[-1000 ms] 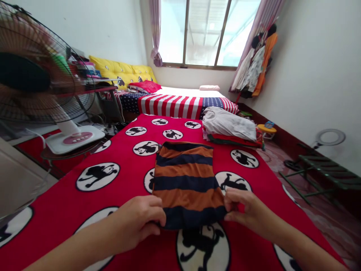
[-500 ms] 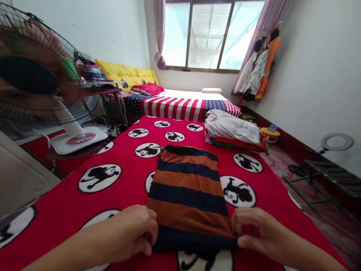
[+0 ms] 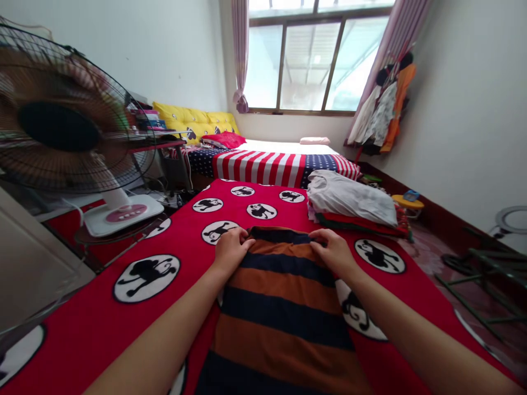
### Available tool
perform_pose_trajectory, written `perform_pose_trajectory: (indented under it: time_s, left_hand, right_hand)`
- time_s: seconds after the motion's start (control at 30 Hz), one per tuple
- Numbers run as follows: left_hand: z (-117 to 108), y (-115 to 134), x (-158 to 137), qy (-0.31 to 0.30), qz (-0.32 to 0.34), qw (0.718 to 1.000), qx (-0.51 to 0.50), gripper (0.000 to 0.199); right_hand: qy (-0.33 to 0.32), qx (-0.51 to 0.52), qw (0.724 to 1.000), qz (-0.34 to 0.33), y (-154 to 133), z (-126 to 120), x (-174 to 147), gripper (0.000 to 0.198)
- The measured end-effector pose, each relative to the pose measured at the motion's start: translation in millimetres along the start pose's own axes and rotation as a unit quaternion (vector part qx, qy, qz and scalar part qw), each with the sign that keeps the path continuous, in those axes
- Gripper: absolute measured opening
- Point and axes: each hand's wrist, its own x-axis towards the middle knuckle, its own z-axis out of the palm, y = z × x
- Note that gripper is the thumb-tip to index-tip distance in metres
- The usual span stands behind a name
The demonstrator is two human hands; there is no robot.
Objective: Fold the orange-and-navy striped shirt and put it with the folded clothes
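A folded garment (image 3: 284, 299) with orange-brown and navy stripes lies on the red blanket (image 3: 164, 334), which is printed with black figures in white ovals. At the garment's far left corner, my left hand (image 3: 233, 248) pinches the edge between thumb and fingers. My right hand (image 3: 332, 249) does the same at the far right corner. Between the two hands the far navy edge runs slightly wrinkled. The near end of the garment passes out of view at the bottom.
Stacked folded clothes (image 3: 349, 200), a grey shirt on top, sit at the blanket's far right. A fan (image 3: 61, 126) with blurred blades stands at left. Behind is a bed with a flag-patterned cover (image 3: 263, 167). A green metal rack (image 3: 489, 285) stands on the floor at right.
Both hands have gone from the garment's near corners to its far corners. The garment now reaches closer to me, and the camera view has tilted up a little.
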Motion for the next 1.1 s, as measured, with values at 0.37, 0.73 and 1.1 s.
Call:
perform_pose_trajectory:
  time_s: [0.37, 0.73, 1.1]
  left_hand:
    - [-1.6, 1.1, -21.0, 0.037, 0.085, 0.987, -0.129, 0.014]
    - [-11.3, -1.8, -17.3, -0.065, 0.066, 0.953, -0.288, 0.013]
    - [-18.3, -16.5, -13.1, -0.160, -0.145, 0.775, -0.594, 0.024]
  right_hand:
    - [-0.154, -0.101, 0.958, -0.218, -94.7, 78.0, 53.9, 0.030]
    - [-0.251, 0.174, 0.951, -0.050, -105.8, 37.1, 60.6, 0.040]
    - [-0.166, 0.303, 0.933, 0.101, -122.8, 111.4, 87.9, 0.037]
